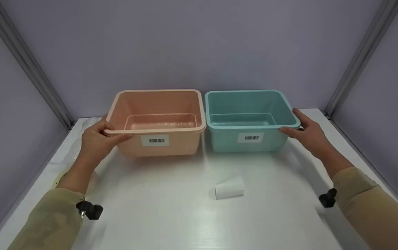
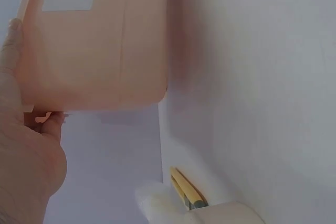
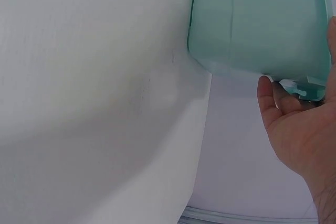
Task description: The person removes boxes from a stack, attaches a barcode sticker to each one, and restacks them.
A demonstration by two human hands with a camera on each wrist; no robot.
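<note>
Nearest the front edge of the white tabletop (image 1: 157,215): two sleeved forearms, each with a small black camera mount at the wrist. Slightly farther in, right of centre: small white paper cup (image 1: 229,188), on its side, well apart from both hands. Beyond that, toward the back edge, side by side and almost touching: rectangular peach-pink plastic bin (image 1: 157,119) on the left, rectangular teal plastic bin (image 1: 249,119) on the right, each with a white barcode label on its near wall. At the peach-pink bin's front left corner: left hand (image 1: 96,142), gripping the rim, thumb along the front lip, fingers curled round the side; confirmed from the left wrist view, palm against the bin's wall. At the teal bin's front right corner: right hand (image 1: 308,133), holding the rim, thumb under the front lip, fingers reaching along the right side. By the left edge behind the left hand: crumpled clear plastic bag (image 1: 82,126). Behind everything: plain lilac-grey back wall (image 1: 199,45) with metal corner posts.
</note>
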